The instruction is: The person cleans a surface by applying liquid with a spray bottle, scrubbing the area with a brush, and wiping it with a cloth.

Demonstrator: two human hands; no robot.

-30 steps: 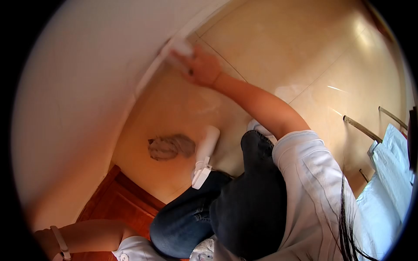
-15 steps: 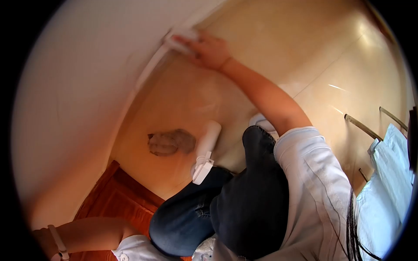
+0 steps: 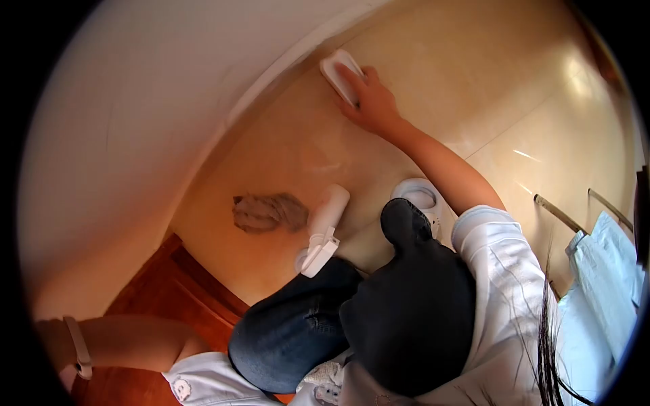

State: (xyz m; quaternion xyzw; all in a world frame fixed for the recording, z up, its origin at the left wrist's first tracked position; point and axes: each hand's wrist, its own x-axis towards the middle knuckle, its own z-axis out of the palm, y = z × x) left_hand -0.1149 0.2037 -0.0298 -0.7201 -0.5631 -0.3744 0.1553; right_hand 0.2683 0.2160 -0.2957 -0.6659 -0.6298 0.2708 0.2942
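My right hand (image 3: 371, 101) is closed round a white oval brush-like block (image 3: 338, 71), held just over or on the tiled floor near the wall's foot; its underside is hidden. My left forearm, with a pale band (image 3: 78, 346) at the wrist, reaches out at the lower left edge, and the left hand itself is out of the picture. A crumpled grey-brown cloth (image 3: 269, 212) lies on the floor. Right of it, a white bottle with a spray head (image 3: 328, 216) is on the floor beside my knee.
A white wall with a skirting strip (image 3: 254, 91) curves along the left. At the lower left is a reddish-brown wooden panel (image 3: 179, 291). Metal legs (image 3: 558, 212) and light blue fabric (image 3: 596, 271) stand at the right. My shoe (image 3: 418, 195) is under my arm.
My right hand has moved away from the skirting, to the right, carrying the white block onto the floor side. The cloth and bottle keep their places on the floor as the view shifts slightly.
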